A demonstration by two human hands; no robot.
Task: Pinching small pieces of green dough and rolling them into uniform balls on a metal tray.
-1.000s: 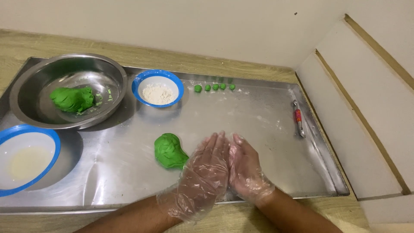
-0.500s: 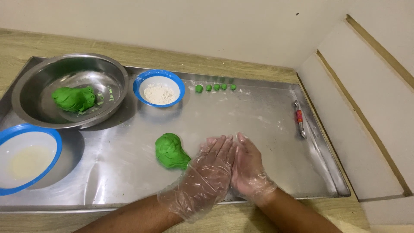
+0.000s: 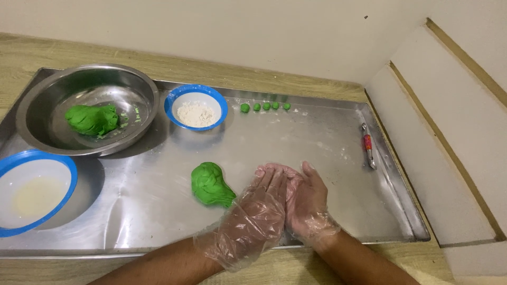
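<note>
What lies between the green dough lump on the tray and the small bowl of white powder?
Head view: only bare tray surface separates the green dough lump from the powder bowl.

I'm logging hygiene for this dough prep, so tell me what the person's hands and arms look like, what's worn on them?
Both the left hand and right hand wear thin, clear, crinkled disposable plastic gloves, loose and baggy at the wrists. The forearms are bare: no sleeves, watch or jewellery visible.

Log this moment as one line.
left hand pressed against right hand | green dough lump beside left hand | tray beneath
</note>
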